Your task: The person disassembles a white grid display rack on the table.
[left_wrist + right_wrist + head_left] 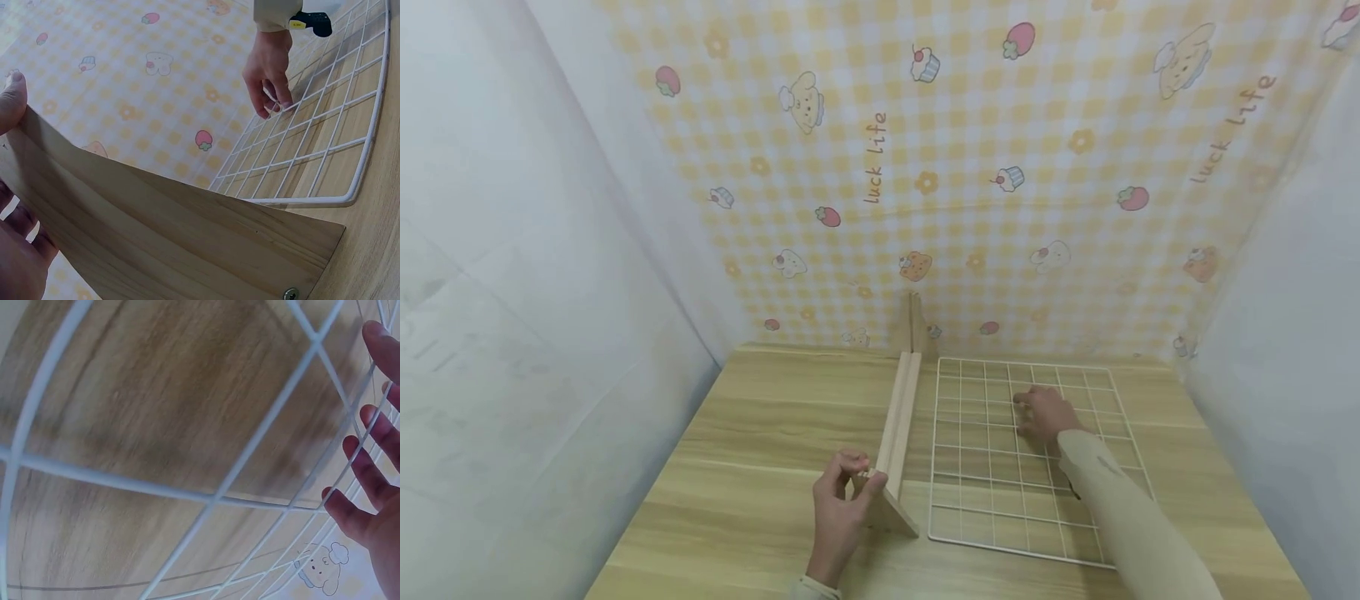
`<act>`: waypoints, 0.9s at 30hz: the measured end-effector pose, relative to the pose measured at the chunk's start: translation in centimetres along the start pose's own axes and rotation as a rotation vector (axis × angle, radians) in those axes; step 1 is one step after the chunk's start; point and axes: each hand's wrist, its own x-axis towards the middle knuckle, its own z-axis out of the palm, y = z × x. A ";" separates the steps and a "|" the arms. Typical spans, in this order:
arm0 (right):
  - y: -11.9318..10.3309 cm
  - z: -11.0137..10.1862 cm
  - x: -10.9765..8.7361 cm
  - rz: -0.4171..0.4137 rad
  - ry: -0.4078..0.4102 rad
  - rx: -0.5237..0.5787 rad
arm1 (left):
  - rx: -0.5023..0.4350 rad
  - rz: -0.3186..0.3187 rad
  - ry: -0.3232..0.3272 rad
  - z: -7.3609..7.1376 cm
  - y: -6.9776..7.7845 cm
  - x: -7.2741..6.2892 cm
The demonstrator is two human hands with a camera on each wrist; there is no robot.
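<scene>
A wooden stand lies along the tabletop, two slim rails (pixel 898 417) joining a near end board (pixel 181 212) and a far end board (pixel 912 325). My left hand (pixel 842 504) holds the upper part of the near end board, thumb on one side and fingers on the other. To the right of the stand, a white wire grid panel (pixel 992 504) lies flat. Over its upper middle is my right hand (pixel 1047 414), fingertips down at the wires. In the right wrist view, the fingers (pixel 369 472) are spread and nearly straight beside the wires.
The wood-grain table (pixel 722 492) ends at a yellow checked backdrop (pixel 970 225) with cartoon prints. White walls (pixel 550 333) stand on both sides. A screw head (pixel 290 294) shows low on the near end board. A black device (pixel 315 24) sits by the right cuff.
</scene>
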 end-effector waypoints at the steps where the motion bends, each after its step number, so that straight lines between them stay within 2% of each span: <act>1: 0.1 0.0 0.0 0.001 -0.008 0.001 | -0.001 -0.001 -0.003 0.0 0.0 0.0; 19: -0.1 0.1 -0.3 0.102 -0.075 0.088 | -0.029 -0.014 -0.024 0.0 0.1 -0.1; 27: -0.9 0.4 -0.4 0.110 -0.032 0.104 | -0.015 -0.024 -0.009 -0.5 0.2 -0.1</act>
